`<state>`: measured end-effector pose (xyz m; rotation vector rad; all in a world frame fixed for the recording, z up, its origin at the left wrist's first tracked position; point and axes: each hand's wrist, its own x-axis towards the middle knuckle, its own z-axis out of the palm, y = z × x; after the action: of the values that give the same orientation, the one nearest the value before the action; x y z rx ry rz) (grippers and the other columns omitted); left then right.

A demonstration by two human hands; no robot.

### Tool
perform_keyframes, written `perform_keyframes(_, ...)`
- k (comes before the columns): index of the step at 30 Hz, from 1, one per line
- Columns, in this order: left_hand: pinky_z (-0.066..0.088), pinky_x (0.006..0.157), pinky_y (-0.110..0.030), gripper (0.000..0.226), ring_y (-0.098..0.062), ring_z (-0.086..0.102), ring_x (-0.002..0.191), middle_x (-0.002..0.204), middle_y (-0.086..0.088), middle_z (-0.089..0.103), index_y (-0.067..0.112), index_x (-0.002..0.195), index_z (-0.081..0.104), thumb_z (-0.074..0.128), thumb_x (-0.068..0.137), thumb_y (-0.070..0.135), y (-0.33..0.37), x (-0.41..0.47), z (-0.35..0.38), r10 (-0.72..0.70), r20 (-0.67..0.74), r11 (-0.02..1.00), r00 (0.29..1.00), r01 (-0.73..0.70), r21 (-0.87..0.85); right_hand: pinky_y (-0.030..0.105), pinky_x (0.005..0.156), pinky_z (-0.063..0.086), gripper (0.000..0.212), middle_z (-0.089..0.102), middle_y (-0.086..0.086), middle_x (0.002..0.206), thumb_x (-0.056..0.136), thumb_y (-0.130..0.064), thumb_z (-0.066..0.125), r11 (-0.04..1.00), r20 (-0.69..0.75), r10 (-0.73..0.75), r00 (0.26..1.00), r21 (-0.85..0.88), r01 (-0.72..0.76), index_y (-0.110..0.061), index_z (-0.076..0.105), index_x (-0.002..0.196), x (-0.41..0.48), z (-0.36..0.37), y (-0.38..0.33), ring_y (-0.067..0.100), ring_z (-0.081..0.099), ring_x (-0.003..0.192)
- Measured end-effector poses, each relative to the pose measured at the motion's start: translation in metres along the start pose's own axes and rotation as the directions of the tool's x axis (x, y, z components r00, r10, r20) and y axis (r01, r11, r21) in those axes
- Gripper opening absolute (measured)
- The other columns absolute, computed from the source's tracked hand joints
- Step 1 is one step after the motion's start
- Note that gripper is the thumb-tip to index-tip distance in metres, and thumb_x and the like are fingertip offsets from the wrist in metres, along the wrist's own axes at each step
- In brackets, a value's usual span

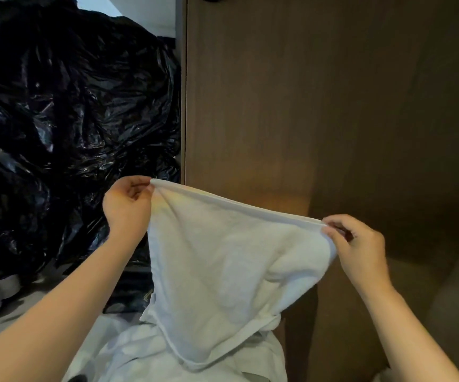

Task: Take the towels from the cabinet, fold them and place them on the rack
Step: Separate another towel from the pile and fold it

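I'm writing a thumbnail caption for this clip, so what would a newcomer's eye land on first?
The white towel, held up in the centre: the left hand pinches its upper left corner and the right hand its upper right corner, stretching the top edge between them. To the left looms a glossy heap of black plastic bags, and behind the towel stands a brown wooden panel.
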<state>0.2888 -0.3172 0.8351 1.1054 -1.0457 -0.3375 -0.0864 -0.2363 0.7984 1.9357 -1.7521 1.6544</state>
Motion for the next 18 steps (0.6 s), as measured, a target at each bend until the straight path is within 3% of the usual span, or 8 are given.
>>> perform_keyframes(4, 0.042, 0.056, 0.000, 0.013, 0.011, 0.060, 0.063, 0.079, 0.007, 0.068, 0.016, 0.094, 0.070, 0.065, 0.085, 0.007, 0.010, -0.012, -0.001, 0.003, 0.049, 1.000, 0.999, -0.002, -0.018, 0.022, 0.069, 0.050, 0.017, 0.067, -0.020, 0.086, 0.089, -0.019, 0.070, 0.991, 0.154, 0.077, 0.985, -0.123, -0.058, -0.035, 0.068, 0.093, -0.015, 0.010, 0.011, 0.001, 0.063, 0.085)
perform_keyframes(8, 0.043, 0.059, -0.001, 0.013, 0.011, 0.059, 0.060, 0.076, 0.008, 0.066, 0.012, 0.090, 0.070, 0.068, 0.084, 0.001, 0.032, -0.031, 0.007, 0.058, 0.171, 0.996, 0.984, -0.046, -0.074, 0.024, 0.082, 0.047, 0.030, 0.067, -0.012, 0.107, 0.087, -0.022, 0.073, 0.976, 0.260, 0.153, 0.953, -0.191, -0.105, -0.027, 0.068, 0.116, -0.024, 0.023, 0.010, 0.009, 0.063, 0.101)
perform_keyframes(11, 0.042, 0.060, 0.000, 0.015, 0.011, 0.057, 0.058, 0.068, 0.006, 0.064, 0.014, 0.086, 0.070, 0.072, 0.081, 0.000, 0.048, -0.053, 0.016, 0.081, 0.264, 0.993, 0.961, -0.055, -0.105, 0.025, 0.090, 0.050, 0.033, 0.064, -0.016, 0.115, 0.087, -0.029, 0.073, 0.996, 0.311, 0.070, 0.948, -0.067, -0.052, -0.032, 0.066, 0.119, -0.027, 0.034, -0.009, 0.002, 0.060, 0.106)
perform_keyframes(14, 0.044, 0.061, -0.002, 0.020, 0.008, 0.061, 0.058, 0.062, 0.005, 0.067, 0.015, 0.085, 0.071, 0.074, 0.077, -0.004, 0.056, -0.073, 0.023, 0.066, 0.347, 0.989, 0.935, -0.017, -0.144, 0.017, 0.090, 0.051, 0.026, 0.065, -0.022, 0.113, 0.089, -0.034, 0.070, 0.996, 0.343, 0.011, 0.939, 0.079, -0.040, -0.040, 0.064, 0.113, -0.026, 0.045, -0.038, -0.006, 0.060, 0.105)
perform_keyframes(18, 0.049, 0.060, -0.010, 0.021, 0.000, 0.063, 0.058, 0.065, 0.003, 0.071, 0.015, 0.082, 0.070, 0.076, 0.074, -0.004, 0.058, -0.095, 0.029, 0.059, 0.447, 0.984, 0.892, 0.024, -0.179, 0.012, 0.084, 0.051, 0.022, 0.069, -0.025, 0.105, 0.092, -0.035, 0.065, 0.950, 0.340, -0.070, 0.938, 0.310, -0.041, -0.033, 0.070, 0.113, -0.028, 0.053, -0.068, -0.004, 0.063, 0.103)
